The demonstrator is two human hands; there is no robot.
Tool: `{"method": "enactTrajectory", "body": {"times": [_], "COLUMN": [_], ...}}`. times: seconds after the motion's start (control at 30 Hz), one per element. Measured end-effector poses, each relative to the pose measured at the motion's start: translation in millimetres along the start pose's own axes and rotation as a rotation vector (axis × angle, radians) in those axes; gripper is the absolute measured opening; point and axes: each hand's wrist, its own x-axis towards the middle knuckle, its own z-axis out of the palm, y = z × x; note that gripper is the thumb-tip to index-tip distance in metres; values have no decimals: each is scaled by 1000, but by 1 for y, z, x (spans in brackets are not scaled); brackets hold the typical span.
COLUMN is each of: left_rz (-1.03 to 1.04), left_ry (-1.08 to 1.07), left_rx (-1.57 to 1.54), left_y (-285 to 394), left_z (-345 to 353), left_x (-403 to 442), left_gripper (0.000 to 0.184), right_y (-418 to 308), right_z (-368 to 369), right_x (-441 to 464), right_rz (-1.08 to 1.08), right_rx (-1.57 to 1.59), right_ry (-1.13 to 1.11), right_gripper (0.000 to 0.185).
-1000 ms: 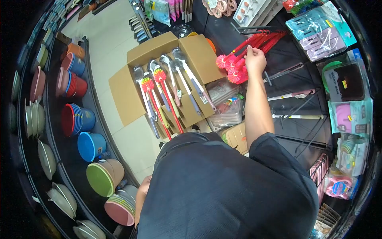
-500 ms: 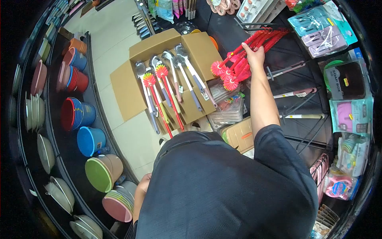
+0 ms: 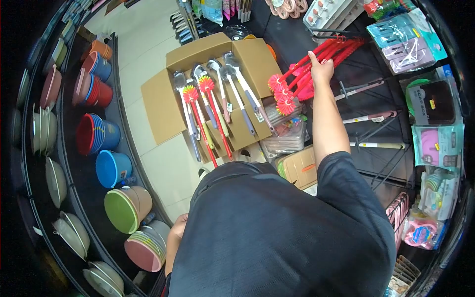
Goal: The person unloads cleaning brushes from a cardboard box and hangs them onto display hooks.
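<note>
We hold a bunch of long-handled, red brushes (image 3: 282, 94) at the black metal rack (image 3: 396, 99) with our right hand (image 3: 322, 72).
Our right hand closes around several of the red handles, which slant up toward a dark hook, while the round bristle heads hang down to the left of our fingers. Our left hand (image 3: 179, 226) is low beside our black shirt (image 3: 277, 227); it is partly hidden, and we cannot tell whether it grips anything. Near the bristle heads stands an open brown cardboard box (image 3: 237, 138), with two red-handled brushes with red-and-yellow heads (image 3: 206, 84) and several grey-and-white-headed brushes leaning over its near edge. Clear plastic packets (image 3: 284, 143) lie between the box and the rack.
</note>
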Motion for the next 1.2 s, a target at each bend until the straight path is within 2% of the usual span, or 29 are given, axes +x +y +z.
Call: {"method": "enactTrajectory", "body": {"times": [0.03, 0.13, 0.2, 0.33, 0.63, 0.8, 1.03, 1.2], "left_rz": [41, 93, 95, 125, 98, 65, 87, 91], "left_ry": [-33, -43, -42, -128, -114, -69, -78, -94], "left_rx": [82, 77, 83, 43, 23, 37, 52, 70], "left_y": [-10, -21, -17, -31, -35, -21, -13, -19], "left_z": [-10, -17, -15, -29, -30, -18, -15, -24], "left_x": [8, 14, 10, 19, 27, 21, 21, 28], "left_gripper": [21, 23, 24, 27, 31, 31, 32, 29], "right_y": [2, 4, 2, 17, 7, 17, 26, 15], "right_z": [2, 6, 6, 14, 4, 1, 6, 3], "right_x": [1, 1, -1, 6, 0, 5, 10, 7], "right_rz": [-2, -35, 113, 58, -30, 18, 21, 52], "right_rx": [1, -1, 289, 229, 43, 176, 263, 476], "right_ry": [-2, 29, -83, -53, 86, -106, -140, -221], "right_gripper": [50, 46, 41, 37, 43, 42, 35, 35]}}
